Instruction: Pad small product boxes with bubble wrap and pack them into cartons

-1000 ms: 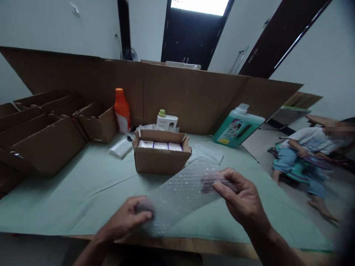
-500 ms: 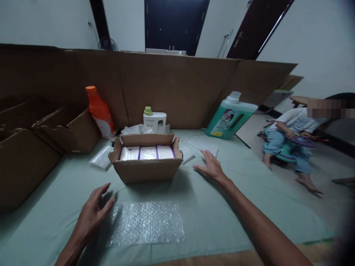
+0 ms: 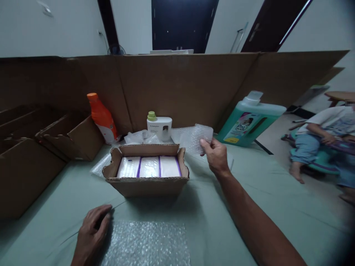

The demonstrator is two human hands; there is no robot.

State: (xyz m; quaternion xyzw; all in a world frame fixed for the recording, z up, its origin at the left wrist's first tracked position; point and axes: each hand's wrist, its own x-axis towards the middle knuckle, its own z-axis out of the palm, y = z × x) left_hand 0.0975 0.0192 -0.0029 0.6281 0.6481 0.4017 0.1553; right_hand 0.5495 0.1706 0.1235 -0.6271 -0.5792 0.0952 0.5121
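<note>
My right hand (image 3: 217, 155) pinches a piece of clear bubble wrap (image 3: 204, 133) between thumb and fingers, raised just off the cloth, right of the small carton. My left hand (image 3: 93, 231) rests on the green cloth with loosely curled fingers, a gap by the thumb and nothing held. Beside it a flat sheet of bubble wrap (image 3: 148, 244) lies at the front. Between the hands, slightly farther off, stands an open cardboard carton (image 3: 146, 186) filled with white packs with purple edges (image 3: 149, 167).
An orange bottle (image 3: 101, 116), a white bottle with a green cap (image 3: 160, 127) and a teal jug (image 3: 249, 120) stand along the cardboard wall (image 3: 177, 88). Cardboard boxes (image 3: 24, 177) occupy the left. More bubble wrap (image 3: 101, 166) lies behind the carton. A person (image 3: 318, 136) sits at right.
My right hand has closed on a piece of bubble wrap and lifted it. My left hand has settled, its fingers more curled. The view has shifted slightly.
</note>
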